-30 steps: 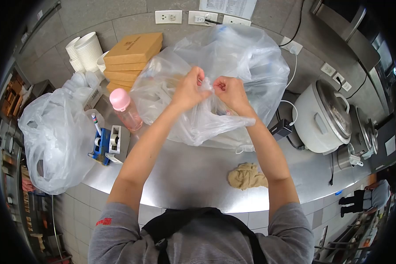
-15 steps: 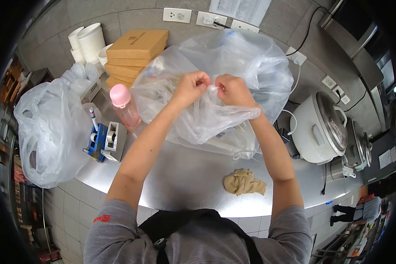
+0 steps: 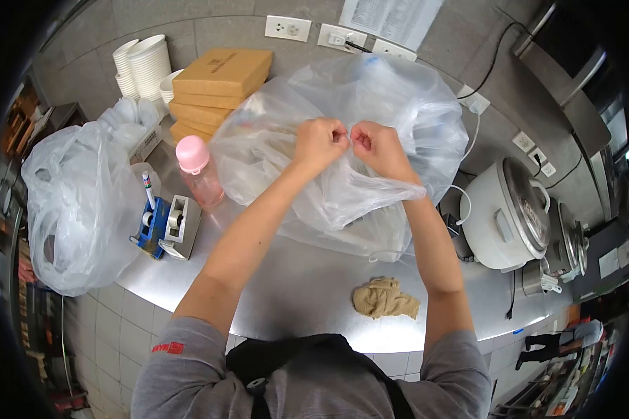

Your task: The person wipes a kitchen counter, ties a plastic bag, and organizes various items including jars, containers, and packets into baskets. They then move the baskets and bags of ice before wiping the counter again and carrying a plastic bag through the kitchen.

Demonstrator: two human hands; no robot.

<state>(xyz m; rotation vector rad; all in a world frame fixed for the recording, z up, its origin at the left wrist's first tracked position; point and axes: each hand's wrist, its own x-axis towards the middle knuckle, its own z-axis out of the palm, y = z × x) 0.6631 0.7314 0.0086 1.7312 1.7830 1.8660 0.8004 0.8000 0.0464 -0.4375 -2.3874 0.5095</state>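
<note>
A large clear plastic bag (image 3: pixel 391 105) stands full on the steel counter (image 3: pixel 307 279) against the back wall. My left hand (image 3: pixel 319 143) and my right hand (image 3: pixel 376 145) are close together at the bag's front, each pinching a bunched piece of its thin film between fingers and thumb. A loose flap of the bag (image 3: pixel 356 199) hangs down below my hands. What the bag holds is blurred by the film.
A pink-capped bottle (image 3: pixel 197 171) and a blue tape dispenser (image 3: pixel 162 223) stand left of the bag. Further left sits another plastic bag (image 3: pixel 77 202). Brown boxes (image 3: pixel 217 84) and white cups (image 3: pixel 143 66) line the wall. A rice cooker (image 3: pixel 507 209) is right; a tan cloth (image 3: pixel 384 299) lies near the edge.
My hands have drawn closer together on the bag's film and shifted slightly right. The view has tilted a little; the counter objects have stayed put.
</note>
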